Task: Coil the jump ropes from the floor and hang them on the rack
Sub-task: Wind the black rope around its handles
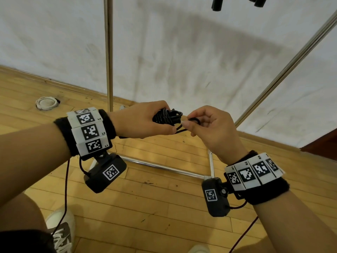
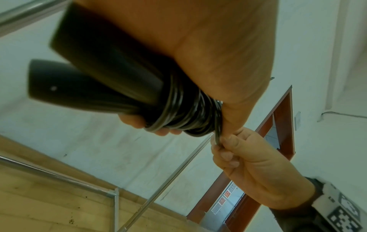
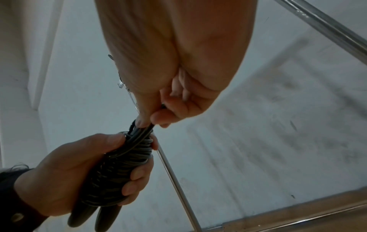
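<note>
Left hand (image 1: 140, 121) has its grip wrapped tight around a black jump rope (image 1: 166, 116), cord already wound round and round its two handles (image 2: 95, 75), held up in mid-air in front of the metal rack (image 1: 109, 52). Right hand (image 1: 209, 128) pinches a small loop of the cord (image 1: 194, 120) right at the bundle's end. More black handles (image 1: 217, 4) hang up top on the rack. Wooden floor (image 1: 145, 207) below.

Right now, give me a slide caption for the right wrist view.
Left hand grips the coiled jump rope; right hand pinches its loose end beside the rack pole.
</note>
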### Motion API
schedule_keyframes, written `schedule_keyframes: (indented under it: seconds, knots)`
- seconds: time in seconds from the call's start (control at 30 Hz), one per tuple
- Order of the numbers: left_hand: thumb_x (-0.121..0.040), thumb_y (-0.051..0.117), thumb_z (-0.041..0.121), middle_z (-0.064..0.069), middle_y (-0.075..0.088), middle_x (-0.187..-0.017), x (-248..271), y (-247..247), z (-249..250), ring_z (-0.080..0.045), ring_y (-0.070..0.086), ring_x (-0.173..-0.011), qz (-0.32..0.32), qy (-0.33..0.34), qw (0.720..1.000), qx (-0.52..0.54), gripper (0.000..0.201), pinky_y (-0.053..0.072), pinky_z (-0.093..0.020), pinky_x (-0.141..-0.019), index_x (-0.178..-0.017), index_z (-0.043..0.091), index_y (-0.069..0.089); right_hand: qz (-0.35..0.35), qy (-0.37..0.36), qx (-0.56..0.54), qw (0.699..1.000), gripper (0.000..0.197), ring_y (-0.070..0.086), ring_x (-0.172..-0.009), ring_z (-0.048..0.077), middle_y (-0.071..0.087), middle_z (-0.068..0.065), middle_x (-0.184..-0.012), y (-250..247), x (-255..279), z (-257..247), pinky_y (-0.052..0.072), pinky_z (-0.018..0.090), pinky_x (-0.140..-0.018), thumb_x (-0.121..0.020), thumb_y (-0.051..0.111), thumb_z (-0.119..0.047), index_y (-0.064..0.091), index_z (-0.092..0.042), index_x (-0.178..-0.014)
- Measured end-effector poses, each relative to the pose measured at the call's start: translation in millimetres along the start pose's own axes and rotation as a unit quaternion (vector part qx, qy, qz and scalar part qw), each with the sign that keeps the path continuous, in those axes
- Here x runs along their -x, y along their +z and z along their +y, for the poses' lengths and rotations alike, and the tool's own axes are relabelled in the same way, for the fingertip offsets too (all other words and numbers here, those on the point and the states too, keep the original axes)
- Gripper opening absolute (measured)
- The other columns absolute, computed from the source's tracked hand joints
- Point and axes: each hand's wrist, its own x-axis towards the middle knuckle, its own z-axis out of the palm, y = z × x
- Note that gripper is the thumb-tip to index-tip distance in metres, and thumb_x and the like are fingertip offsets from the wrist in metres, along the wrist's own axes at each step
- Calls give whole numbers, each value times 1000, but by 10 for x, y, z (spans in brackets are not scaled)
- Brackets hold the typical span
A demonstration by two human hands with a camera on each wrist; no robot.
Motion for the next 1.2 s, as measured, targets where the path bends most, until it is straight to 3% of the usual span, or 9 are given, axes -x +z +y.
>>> schedule_keyframes:
  seconds: [0.07, 0.17, 0.33, 0.43, 0.57, 0.8, 1.0, 1.1, 1.2]
  knots:
    - [-83, 69, 53, 2, 63, -76, -6, -8, 7, -5, 57, -49, 17, -8, 1000, 7, 38, 50, -21, -50, -109, 31, 52, 9, -14, -13, 1000, 6, 67, -63, 12, 72, -2, -73, 15, -7, 0, 54, 24, -61, -90, 69, -10, 71, -13, -94]
    - [-85, 66, 53, 4, 62, -71, -6, -17, 10, -7, 56, -50, 29, -15, 999, 17, 37, 50, -22, -50, -109, 29, 53, 11, -38, -23, 999, 18, 68, -70, 14, 71, -1, -81, 12, -16, -11, 54, 23, -65, -96, 58, -4, 72, -13, -102]
    - [-81, 60, 66, 3, 62, -70, 6, 8, 41, -7, 56, -51, 43, -10, 999, 24, 48, 49, -20, -48, -105, 25, 55, 7, -25, -52, 998, 12, 71, -65, 14, 74, 0, -77, 73, -21, -54, 51, 20, -57, -90, 67, -4, 67, -15, -96]
    - [-73, 56, 76, 6, 64, -75, 12, 10, 62, 0, 58, -53, 49, 16, 998, -23, 57, 44, -15, -49, -103, 27, 56, 13, -20, -72, 997, 10, 69, -60, 14, 74, 1, -72, 107, -30, -55, 50, 20, -53, -86, 72, -3, 68, -11, -89]
    - [-69, 54, 80, 7, 65, -79, 15, 17, 24, -3, 60, -60, 45, 29, 997, -63, 62, 45, -21, -56, -104, 28, 56, 13, -3, -88, 996, 8, 69, -61, 18, 73, 5, -71, 116, -33, -48, 51, 23, -55, -83, 74, -3, 71, -9, -87]
    - [-70, 59, 78, 8, 67, -77, 36, 35, -22, -2, 63, -60, 17, 54, 995, -78, 50, 45, -18, -52, -97, 36, 53, -64, 35, -102, 992, 29, 67, -59, 19, 65, 6, -75, 85, -30, -90, 53, 24, -56, -82, 72, 1, 68, -8, -109]
    - [-77, 60, 71, 8, 66, -78, -1, 16, -39, -5, 63, -63, 10, 92, 987, -132, 42, 50, -24, -55, -97, 35, 54, -85, 31, -78, 993, 21, 66, -57, 19, 64, 14, -76, 88, -19, -92, 53, 25, -55, -83, 71, 5, 70, -2, -102]
    - [-79, 59, 69, 13, 65, -74, 19, 42, -46, -2, 62, -62, -32, 116, 983, -137, 38, 43, -15, -52, -94, 34, 56, -104, 49, -71, 991, 16, 67, -56, 21, 67, 12, -71, 103, 7, -69, 52, 25, -53, -80, 74, 4, 71, -7, -90]
    - [-83, 60, 64, 21, 64, -75, 31, 90, -60, 0, 62, -64, -79, 123, 979, -139, 19, 40, -11, -53, -89, 48, 51, -134, 73, -38, 987, 14, 67, -55, 21, 70, 9, -64, 121, 22, -34, 52, 27, -54, -79, 77, 0, 68, -9, -85]
